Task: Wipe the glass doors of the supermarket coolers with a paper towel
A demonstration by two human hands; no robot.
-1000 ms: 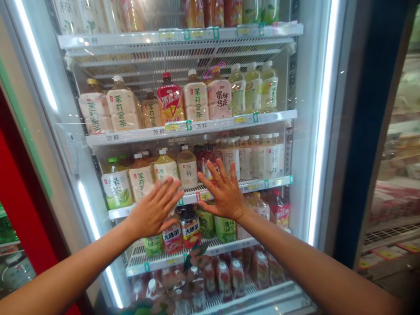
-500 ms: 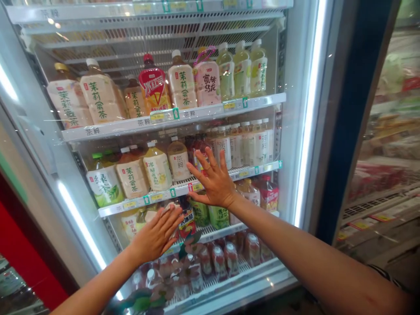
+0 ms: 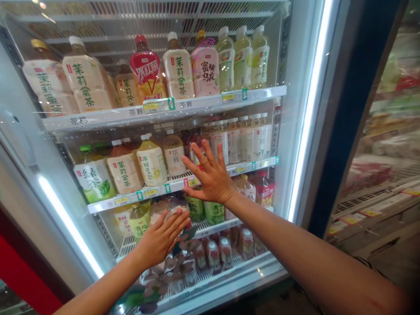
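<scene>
The left hand (image 3: 164,238) has slid lower, flat over what looks like a pale cloth (image 3: 172,211) on the glass door (image 3: 210,114); right hand (image 3: 211,177) flat, fingers spread. Easing that left palm could drop the cloth.

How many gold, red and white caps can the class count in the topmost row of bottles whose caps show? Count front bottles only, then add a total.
Gold caps: 2
Red caps: 1
White caps: 5
Total: 8
Not counted: the small bottle set back, cap colour unclear.
</scene>
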